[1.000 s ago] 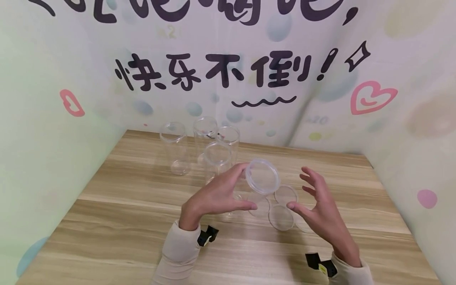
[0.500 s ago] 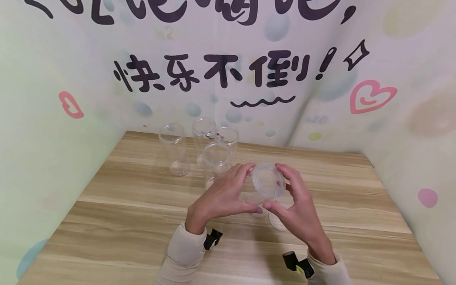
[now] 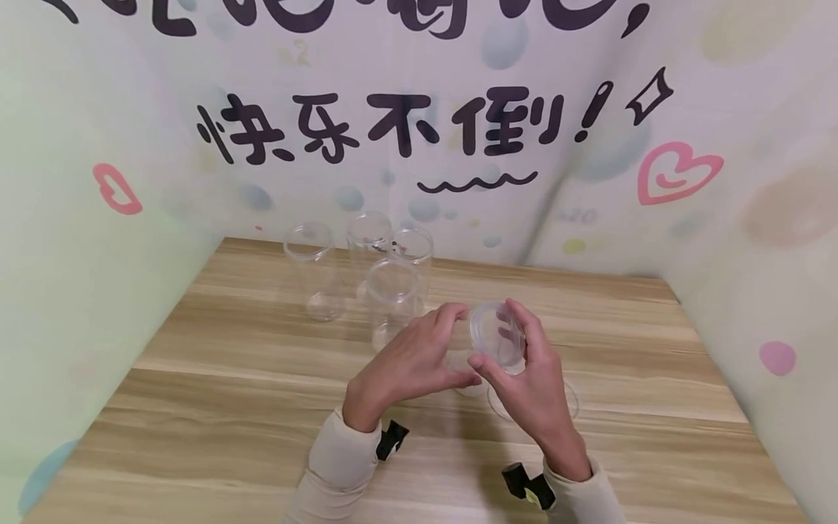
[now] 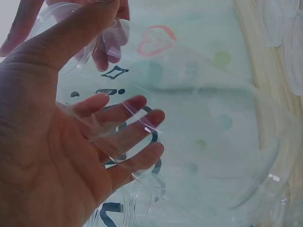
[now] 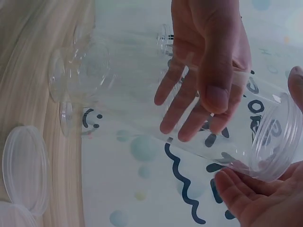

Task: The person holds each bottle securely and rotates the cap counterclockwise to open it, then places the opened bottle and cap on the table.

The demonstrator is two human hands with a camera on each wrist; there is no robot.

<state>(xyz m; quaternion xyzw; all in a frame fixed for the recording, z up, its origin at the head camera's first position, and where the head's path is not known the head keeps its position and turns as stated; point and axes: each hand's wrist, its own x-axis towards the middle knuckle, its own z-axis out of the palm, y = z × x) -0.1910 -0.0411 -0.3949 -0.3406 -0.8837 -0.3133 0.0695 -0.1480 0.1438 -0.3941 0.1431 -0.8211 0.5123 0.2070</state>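
Observation:
My left hand [image 3: 415, 356] grips a clear plastic cup [image 5: 227, 144] round its side, thumb on one side and fingers on the other. The cup is tilted above the table. At its top end is a round translucent lid [image 3: 497, 335], and my right hand [image 3: 540, 397] grips this by the edge with thumb and fingers. In the right wrist view the right fingertips [image 5: 232, 189] touch the lid's rim. Whether the lid sits tight cannot be seen. Loose clear lids [image 5: 26, 170] lie on the table beneath, partly hidden by my right hand in the head view.
Several clear cups [image 3: 393, 306] stand upright at the back left of the wooden table [image 3: 229, 393]. A printed cloth wall [image 3: 471, 211] rises behind the table's far edge, with side walls left and right.
My right hand has come in from the right and taken hold of the lid, its thumb shifting left along the rim. The left hand keeps its grip, with the cup slightly further right.

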